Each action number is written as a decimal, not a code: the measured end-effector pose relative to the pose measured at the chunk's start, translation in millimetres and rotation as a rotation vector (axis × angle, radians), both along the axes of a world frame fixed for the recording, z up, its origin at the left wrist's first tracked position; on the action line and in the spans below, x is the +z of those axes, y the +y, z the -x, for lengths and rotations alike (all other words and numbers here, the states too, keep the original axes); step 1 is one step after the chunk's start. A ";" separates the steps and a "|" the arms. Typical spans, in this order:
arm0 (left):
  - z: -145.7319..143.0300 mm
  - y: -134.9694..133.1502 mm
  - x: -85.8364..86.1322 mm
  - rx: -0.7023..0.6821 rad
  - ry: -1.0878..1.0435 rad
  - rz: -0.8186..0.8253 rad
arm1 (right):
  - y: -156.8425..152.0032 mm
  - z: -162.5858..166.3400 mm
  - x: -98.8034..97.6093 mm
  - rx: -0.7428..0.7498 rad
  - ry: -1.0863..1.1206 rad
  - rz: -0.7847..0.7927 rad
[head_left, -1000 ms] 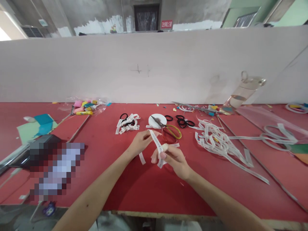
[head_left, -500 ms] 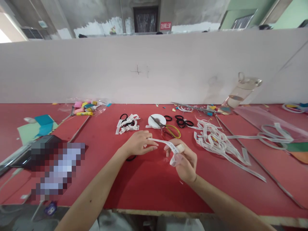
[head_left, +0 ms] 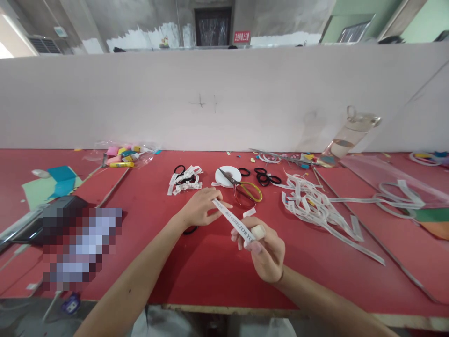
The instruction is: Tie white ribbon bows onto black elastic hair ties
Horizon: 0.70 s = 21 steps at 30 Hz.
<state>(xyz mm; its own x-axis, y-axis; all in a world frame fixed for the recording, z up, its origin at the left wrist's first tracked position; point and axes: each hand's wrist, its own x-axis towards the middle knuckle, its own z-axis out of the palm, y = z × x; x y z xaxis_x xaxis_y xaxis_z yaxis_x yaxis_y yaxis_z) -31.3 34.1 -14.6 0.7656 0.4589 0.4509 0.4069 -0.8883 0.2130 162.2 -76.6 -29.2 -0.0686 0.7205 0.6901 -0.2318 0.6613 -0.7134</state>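
Note:
A white printed ribbon (head_left: 233, 222) with dark lettering runs taut and slanting between my two hands. My left hand (head_left: 200, 207) grips its upper end near the fingertips. Lower and to the right, my right hand (head_left: 268, 249) pinches the other end between thumb and fingers. A pale wrap (head_left: 258, 231) covers one finger of that hand. Partly hidden beneath my left hand lies a black hair tie (head_left: 190, 230). Just beyond the hands, yellow-handled scissors (head_left: 252, 191) rest across a white ribbon roll (head_left: 224, 172). A short ribbon piece (head_left: 249, 212) lies near my right hand.
Ribbon bows with black bands (head_left: 185, 180) lie behind my left hand. Black hair ties (head_left: 264, 178) sit right of the roll. A tangled ribbon heap (head_left: 312, 201) spreads rightward. A water bottle (head_left: 345, 140) leans by the white partition (head_left: 140, 103). A blurred-out device (head_left: 89, 245) lies left.
The ribbon has gone from a slack curve to a straight line. My right hand has shifted slightly down and left, uncovering the short ribbon piece. My left hand has barely moved.

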 end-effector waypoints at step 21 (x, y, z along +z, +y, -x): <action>-20.8 -20.1 12.6 0.137 -0.674 0.841 | -2.4 3.2 8.7 0.088 -0.279 -0.045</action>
